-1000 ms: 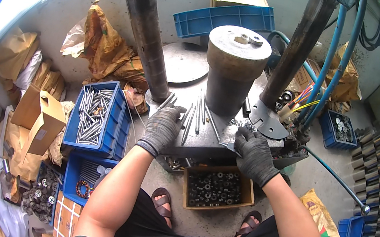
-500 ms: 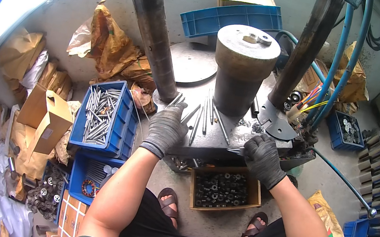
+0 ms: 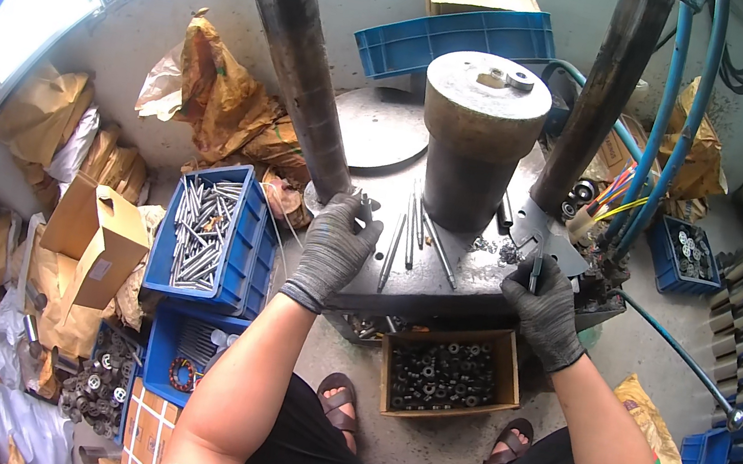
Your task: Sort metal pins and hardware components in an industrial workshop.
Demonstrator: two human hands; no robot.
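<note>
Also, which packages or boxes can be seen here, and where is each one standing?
Cardboard box: left floor, brown, flap open, small white label.
Blue crate: beside left hand, holds metal rods.
Cardboard tray: between the feet, brown, holds dark round parts.
Blue crate: behind the cylinder, empty.
Small blue bin: right, metal parts.

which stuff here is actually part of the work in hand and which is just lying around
In hand:
- left hand, at the metal rods
- right hand, holding a small dark rod
- press table
- steel cylinder

Lying about:
- brown paper bags
- cardboard box
- empty blue crate
</note>
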